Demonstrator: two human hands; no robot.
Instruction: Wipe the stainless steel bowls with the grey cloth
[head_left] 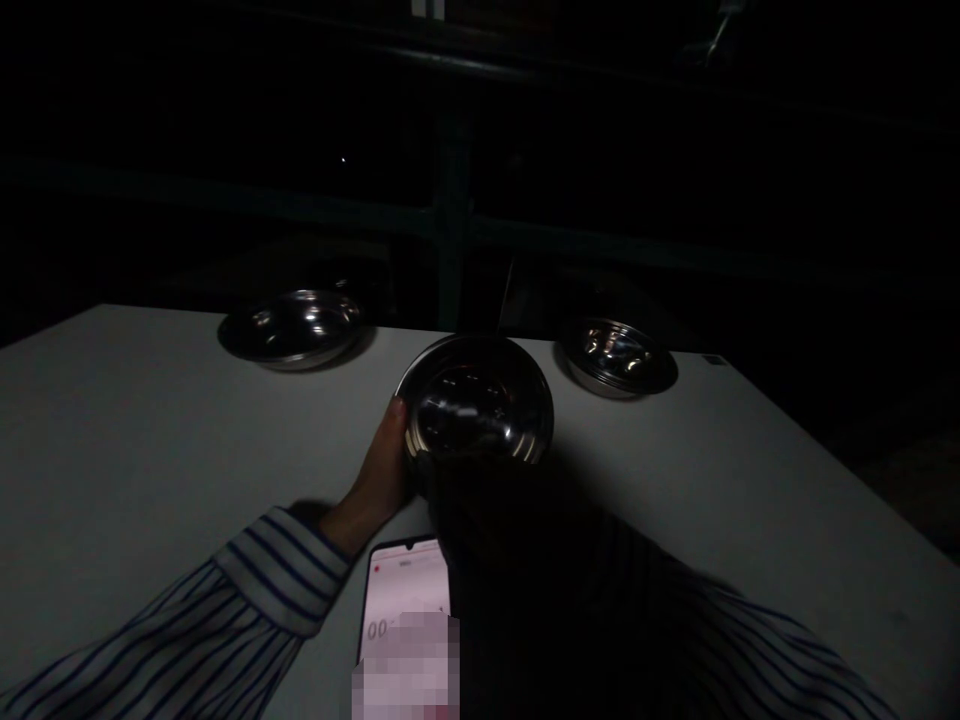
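Note:
A shiny steel bowl (480, 400) is tilted up in the middle, its hollow facing me. My left hand (382, 465) is closed on its left side, thumb near the rim and the other fingers hidden behind. My right arm, in a striped sleeve (750, 640), reaches in from the lower right. A dark mass (517, 530), either cloth or deep shadow, covers my right hand and meets the bowl's lower edge; its fingers do not show. Below the bowl lies a phone (405, 590) with a lit pink screen, partly covered by the dark mass.
On the white table (150, 440), a wide steel bowl (292, 330) stands at the back left. Another steel bowl (619, 358), perhaps several nested, stands at the back right. Behind the table's far edge, dark bars (450, 210) show faintly.

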